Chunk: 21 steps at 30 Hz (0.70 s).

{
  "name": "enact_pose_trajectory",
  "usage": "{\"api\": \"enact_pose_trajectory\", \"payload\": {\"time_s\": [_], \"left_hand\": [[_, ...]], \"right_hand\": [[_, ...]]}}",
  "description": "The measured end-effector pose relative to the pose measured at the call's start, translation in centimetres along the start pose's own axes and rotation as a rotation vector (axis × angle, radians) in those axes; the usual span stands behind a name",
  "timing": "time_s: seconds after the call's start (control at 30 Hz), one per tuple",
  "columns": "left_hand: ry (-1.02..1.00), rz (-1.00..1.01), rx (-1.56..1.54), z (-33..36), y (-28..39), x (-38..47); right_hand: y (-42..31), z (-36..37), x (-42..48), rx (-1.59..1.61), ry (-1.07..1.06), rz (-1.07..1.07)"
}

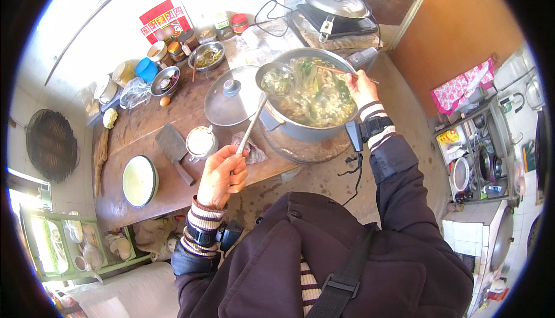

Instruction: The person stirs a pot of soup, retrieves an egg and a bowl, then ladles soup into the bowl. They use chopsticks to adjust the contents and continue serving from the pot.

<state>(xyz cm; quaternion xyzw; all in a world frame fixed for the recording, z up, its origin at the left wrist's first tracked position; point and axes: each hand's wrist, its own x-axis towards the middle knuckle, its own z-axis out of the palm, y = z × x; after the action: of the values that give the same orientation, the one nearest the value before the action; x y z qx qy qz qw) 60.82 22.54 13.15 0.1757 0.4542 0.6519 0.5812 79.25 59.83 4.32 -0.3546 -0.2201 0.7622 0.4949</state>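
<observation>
A large grey pot [312,132] stands on a round wooden board [288,148], full of cloudy soup [323,105] with leafy greens and pale bits. My left hand [222,175] grips the handle of a metal ladle [251,133]. The ladle's bowl, filled with soup and greens, is over the pot's left rim. In my right hand [363,87] is a pair of wooden chopsticks [336,71], pointing left across the pot. Left of the pot lies a glass lid [223,106] with a knob.
On the wooden table [143,140] are a cleaver [171,143], a white enamel mug [201,141], a pale bowl [139,181], an egg [164,101] and a folded cloth [256,151]. Jars and metal bowls line the wall. Behind the pot, a lidded pan [337,3] sits on a cooker.
</observation>
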Motion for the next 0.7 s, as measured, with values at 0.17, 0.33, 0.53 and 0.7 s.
{"api": "enact_pose_trajectory", "payload": {"time_s": [0.17, 0.33, 0.53, 0.7], "left_hand": [[-0.022, -0.039, -0.005, -0.4, -0.6, 0.5], [-0.038, -0.068, 0.000, -0.4, -1.2, 1.6], [-0.069, -0.101, -0.026, -0.3, -1.6, 2.4], [-0.074, -0.124, -0.028, -0.4, -1.8, 3.1]], "right_hand": [[-3.0, 1.2, 0.2, 0.054, -0.023, -0.004], [-5.4, 3.5, -1.3, -0.005, -0.098, -0.109], [-8.4, 6.6, -3.6, -0.027, -0.247, -0.136], [-10.3, 9.1, -6.1, -0.021, -0.328, -0.172]]}}
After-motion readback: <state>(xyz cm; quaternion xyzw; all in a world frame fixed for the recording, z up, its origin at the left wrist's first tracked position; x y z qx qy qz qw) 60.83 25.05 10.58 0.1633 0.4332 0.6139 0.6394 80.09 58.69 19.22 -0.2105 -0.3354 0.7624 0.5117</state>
